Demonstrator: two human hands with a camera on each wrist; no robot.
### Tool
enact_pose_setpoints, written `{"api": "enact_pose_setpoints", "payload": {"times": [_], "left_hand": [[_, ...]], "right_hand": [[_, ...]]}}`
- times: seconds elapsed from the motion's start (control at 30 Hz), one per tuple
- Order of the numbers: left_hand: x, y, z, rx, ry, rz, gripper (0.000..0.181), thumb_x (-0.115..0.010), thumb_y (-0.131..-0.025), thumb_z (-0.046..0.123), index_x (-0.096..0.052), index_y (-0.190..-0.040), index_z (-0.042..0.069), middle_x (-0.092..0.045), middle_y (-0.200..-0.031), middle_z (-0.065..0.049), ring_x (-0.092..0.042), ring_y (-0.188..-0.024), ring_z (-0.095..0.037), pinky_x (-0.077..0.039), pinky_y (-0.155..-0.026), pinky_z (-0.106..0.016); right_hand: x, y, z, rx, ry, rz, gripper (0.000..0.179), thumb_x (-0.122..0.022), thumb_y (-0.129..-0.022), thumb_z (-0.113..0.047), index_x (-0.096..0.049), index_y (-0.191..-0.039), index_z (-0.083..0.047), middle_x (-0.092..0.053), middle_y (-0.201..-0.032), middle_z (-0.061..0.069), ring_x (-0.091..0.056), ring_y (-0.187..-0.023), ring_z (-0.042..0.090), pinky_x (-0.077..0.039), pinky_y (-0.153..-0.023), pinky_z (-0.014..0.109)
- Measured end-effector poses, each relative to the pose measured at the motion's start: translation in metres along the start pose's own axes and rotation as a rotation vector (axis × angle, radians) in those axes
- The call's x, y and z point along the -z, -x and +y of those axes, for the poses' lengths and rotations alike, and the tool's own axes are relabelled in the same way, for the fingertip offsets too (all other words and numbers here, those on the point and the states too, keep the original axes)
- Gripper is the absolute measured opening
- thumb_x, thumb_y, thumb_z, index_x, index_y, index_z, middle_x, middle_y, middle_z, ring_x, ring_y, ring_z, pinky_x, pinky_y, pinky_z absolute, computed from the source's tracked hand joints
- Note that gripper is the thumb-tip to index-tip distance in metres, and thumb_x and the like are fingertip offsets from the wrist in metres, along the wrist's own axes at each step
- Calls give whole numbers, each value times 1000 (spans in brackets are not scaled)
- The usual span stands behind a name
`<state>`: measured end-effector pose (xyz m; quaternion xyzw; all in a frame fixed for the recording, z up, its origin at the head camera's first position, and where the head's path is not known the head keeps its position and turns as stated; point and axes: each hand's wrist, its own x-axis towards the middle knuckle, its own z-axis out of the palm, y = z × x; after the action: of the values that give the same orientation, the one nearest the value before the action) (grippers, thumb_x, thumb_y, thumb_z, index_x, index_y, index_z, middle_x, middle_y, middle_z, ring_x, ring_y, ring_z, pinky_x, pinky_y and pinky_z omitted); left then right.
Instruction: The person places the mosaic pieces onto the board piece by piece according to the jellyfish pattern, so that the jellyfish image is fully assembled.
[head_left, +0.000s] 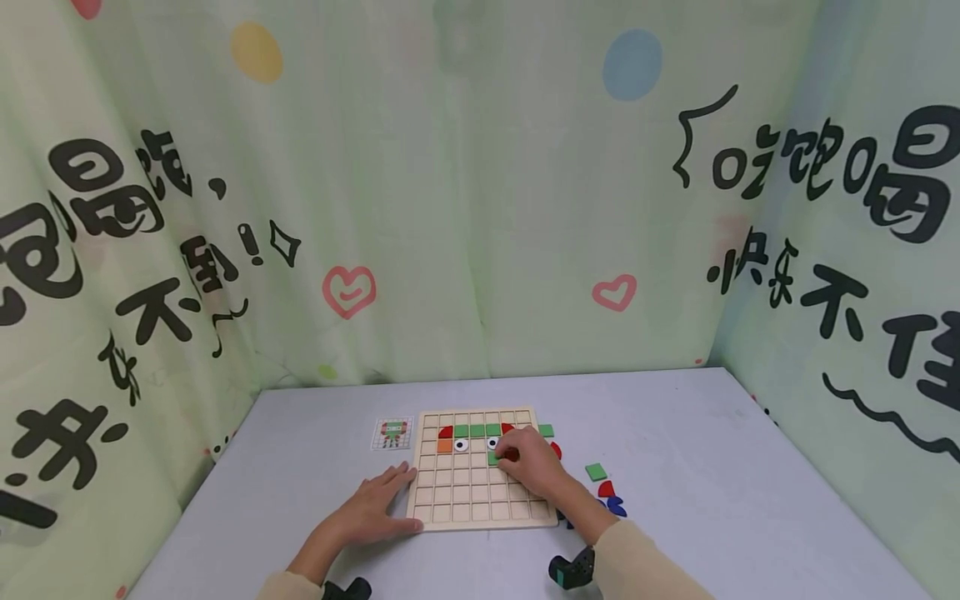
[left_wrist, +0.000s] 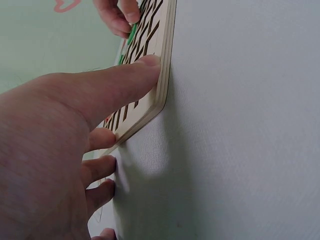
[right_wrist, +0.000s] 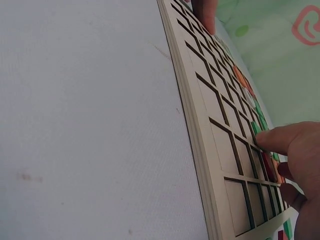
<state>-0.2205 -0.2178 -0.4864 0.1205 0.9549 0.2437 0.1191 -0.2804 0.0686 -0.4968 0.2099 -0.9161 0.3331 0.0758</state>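
A wooden grid board (head_left: 480,493) lies on the table, with coloured pieces in its upper cells. At its lower left corner is my left hand (head_left: 371,507), fingers extended, the thumb resting on the front edge and fingertips along the left side. Over the right part of the board, my right hand (head_left: 531,462) pinches a green square tile (head_left: 492,458) at a cell. Above that tile sits a white eye piece (head_left: 492,443); another eye piece (head_left: 461,446) is to its left, beside an orange square (head_left: 445,446). A red piece (head_left: 446,432) and several green squares (head_left: 477,431) form the row above.
A pattern card (head_left: 392,432) lies left of the board. To the right lie a loose green square (head_left: 596,472), a red piece (head_left: 606,489) and blue pieces (head_left: 616,506). Another green piece (head_left: 546,431) is by the board's upper right corner. A printed curtain (head_left: 480,208) surrounds the table.
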Motion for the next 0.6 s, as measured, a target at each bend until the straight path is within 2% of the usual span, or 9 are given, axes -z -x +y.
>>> {"api": "enact_pose_setpoints", "payload": {"times": [0.4,0.6], "left_hand": [[-1,1,0,-21,1,4,86,-74,-77,50,-41,-147,12,-34,-157,-11,-29,-145,-37,-19,-117,-64],[0,3,1,-36,11,9,85,-75,-77,48,-42,-146,10,-34,-156,-12,-30,-145,-38,-20,-116,-65]], "right_hand": [[4,4,2,-26,4,16,5,-72,-83,-9,-72,-85,-14,-68,-95,-3,-53,-92,13,-50,-78,32],[14,11,3,-112,-30,38,9,-71,-84,-8,-73,-87,-15,-69,-100,-1,-56,-95,17,-54,-84,37]]}}
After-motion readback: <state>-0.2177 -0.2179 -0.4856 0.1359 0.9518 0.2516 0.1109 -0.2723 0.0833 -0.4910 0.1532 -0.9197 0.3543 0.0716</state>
